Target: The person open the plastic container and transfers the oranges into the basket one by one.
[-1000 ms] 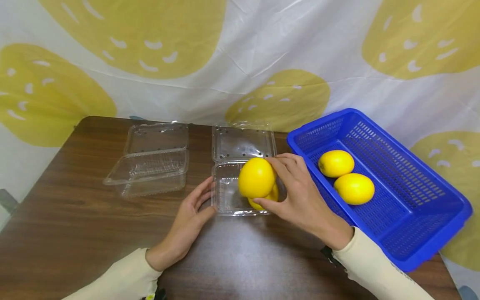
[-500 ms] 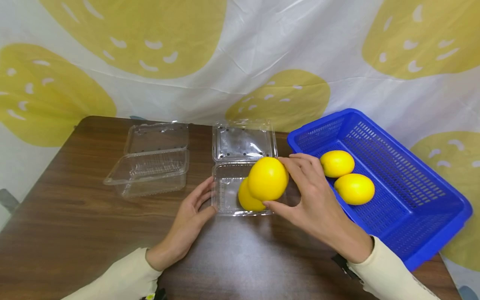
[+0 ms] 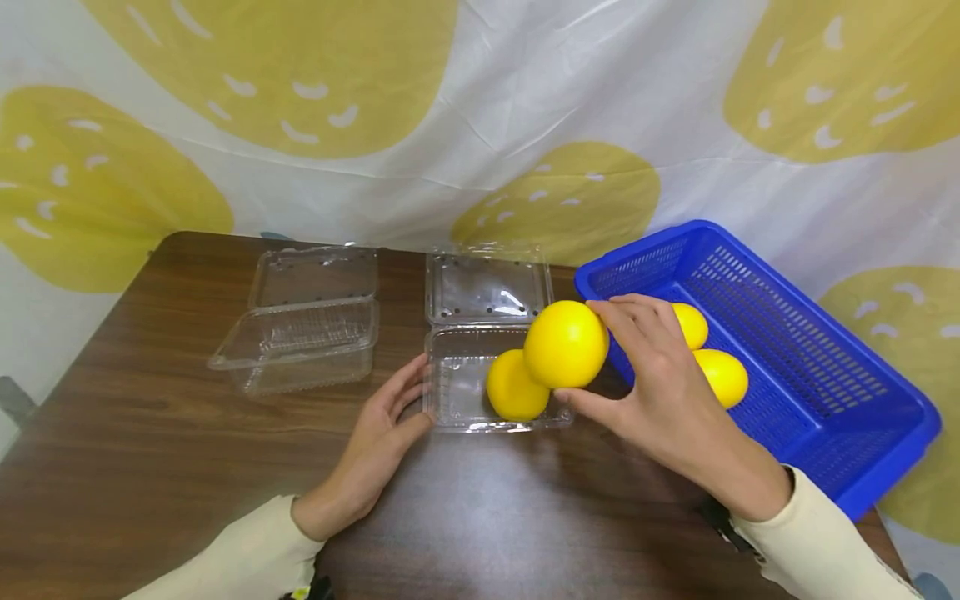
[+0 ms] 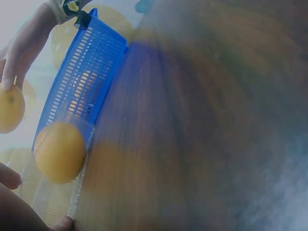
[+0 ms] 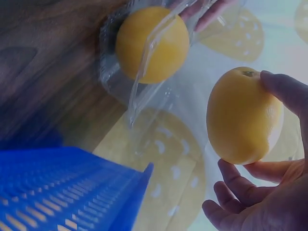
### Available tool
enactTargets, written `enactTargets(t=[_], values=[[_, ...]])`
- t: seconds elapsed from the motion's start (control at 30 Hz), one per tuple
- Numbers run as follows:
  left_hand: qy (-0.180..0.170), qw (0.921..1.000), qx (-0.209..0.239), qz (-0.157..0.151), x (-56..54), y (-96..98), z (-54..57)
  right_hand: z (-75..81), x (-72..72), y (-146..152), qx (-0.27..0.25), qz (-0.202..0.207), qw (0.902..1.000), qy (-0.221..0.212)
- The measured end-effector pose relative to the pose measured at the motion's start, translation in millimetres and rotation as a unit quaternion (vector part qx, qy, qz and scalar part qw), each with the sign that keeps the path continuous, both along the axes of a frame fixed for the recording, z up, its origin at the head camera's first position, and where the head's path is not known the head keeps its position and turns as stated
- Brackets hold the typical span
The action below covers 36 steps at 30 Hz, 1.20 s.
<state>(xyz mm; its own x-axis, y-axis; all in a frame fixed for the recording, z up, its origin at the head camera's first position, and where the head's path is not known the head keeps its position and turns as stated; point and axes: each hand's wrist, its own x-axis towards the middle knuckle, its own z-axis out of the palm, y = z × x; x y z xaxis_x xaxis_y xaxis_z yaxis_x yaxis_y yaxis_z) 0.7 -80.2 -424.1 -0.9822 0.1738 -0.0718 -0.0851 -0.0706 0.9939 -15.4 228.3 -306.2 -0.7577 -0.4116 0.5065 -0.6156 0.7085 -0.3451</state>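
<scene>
My right hand (image 3: 660, 383) pinches a yellow oval fruit (image 3: 566, 344) between thumb and fingers, above the right end of an opened clear plastic clamshell box (image 3: 457, 400). A second yellow fruit (image 3: 517, 387) lies inside that box. In the right wrist view the held fruit (image 5: 245, 118) shows its stem end, and the other fruit (image 5: 153, 44) appears beyond the box wall. My left hand (image 3: 382, 437) rests its extended fingers and thumb against the box's left side. The left wrist view shows the boxed fruit (image 4: 60, 153) close to the left hand's fingers (image 4: 9, 177).
A blue plastic basket (image 3: 825, 333) stands at the right with two more yellow fruits (image 3: 723, 379) in it, partly hidden by my right hand. Another opened clear clamshell box (image 3: 300, 342) sits left on the wooden table (image 3: 187, 417). A printed cloth (image 3: 540, 92) hangs behind.
The right hand has moved right, toward the basket, with its fruit, revealing more of the boxed fruit. That fruit has shifted within the box. The left hand stays in place.
</scene>
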Motion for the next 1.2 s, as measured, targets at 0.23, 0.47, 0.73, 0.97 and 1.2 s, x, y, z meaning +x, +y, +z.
enactTargets(t=[0.23, 0.47, 0.73, 0.97, 1.2], values=[[0.002, 1.0, 0.0, 0.001, 0.1, 0.2, 0.0, 8.6, -6.2, 11.3, 0.014, -0.012, 0.9998, 0.008], [0.0, 1.0, -0.001, -0.001, 0.4, -0.6, 0.1, 13.0, -15.4, 22.9, 0.013, -0.037, 0.999, -0.02], [0.0, 1.0, -0.001, -0.003, -0.4, -0.3, 0.4, 20.0, -13.2, 25.4, 0.022, -0.046, 0.9982, -0.033], [0.0, 1.0, 0.003, -0.001, -0.4, -0.1, 0.6, 31.5, -17.5, 33.3, 0.019, -0.052, 0.9982, -0.026], [0.0, 1.0, 0.002, -0.001, -0.7, 0.2, 0.3, 36.0, -29.9, 53.1, 0.028, -0.079, 0.9958, -0.037]])
